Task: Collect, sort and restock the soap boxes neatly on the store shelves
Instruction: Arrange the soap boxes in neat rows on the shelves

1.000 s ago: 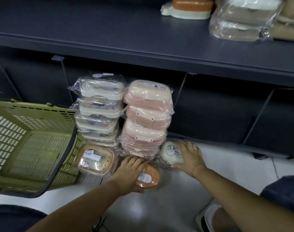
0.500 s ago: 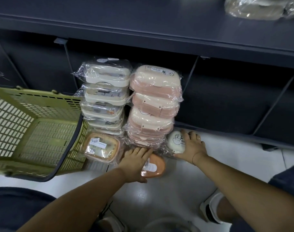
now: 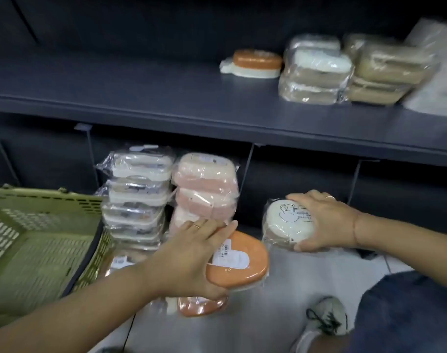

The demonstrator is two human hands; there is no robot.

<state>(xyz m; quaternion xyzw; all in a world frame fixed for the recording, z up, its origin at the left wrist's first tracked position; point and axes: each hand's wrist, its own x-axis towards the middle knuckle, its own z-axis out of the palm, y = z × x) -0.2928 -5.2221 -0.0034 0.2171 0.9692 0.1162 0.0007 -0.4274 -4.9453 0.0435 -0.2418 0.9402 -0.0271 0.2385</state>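
Grey laced shoe (image 3: 326, 317) and dark blue trouser leg (image 3: 408, 314) nearest, on pale floor tiles (image 3: 281, 301). Just beyond, left hand (image 3: 189, 258) gripping an orange soap box (image 3: 242, 263) in clear wrap: fingers spread across the lid beside its white label, thumb tucked under the near edge. Held over a second orange box (image 3: 202, 305) lying on the floor; whether touching it or not, cannot tell. To the right and apart, right hand (image 3: 329, 222) clasping a white soap box (image 3: 286, 222) with a cartoon drawing on top, fingers curled over the far rim, thumb pressed to the near edge, a ring on one finger. On the left, a green slatted basket (image 3: 39, 245) tipped toward the shelving. Behind the left hand, two wrapped stacks side by side under the shelf: a white stack (image 3: 138, 197) just beside the basket, a pink stack (image 3: 204, 189) to its right. Farther up, a dark shelf (image 3: 141, 98) carrying an orange-lidded box (image 3: 256, 61) on a white base, then two beige wrapped stacks (image 3: 316, 70) to its right, blurred.
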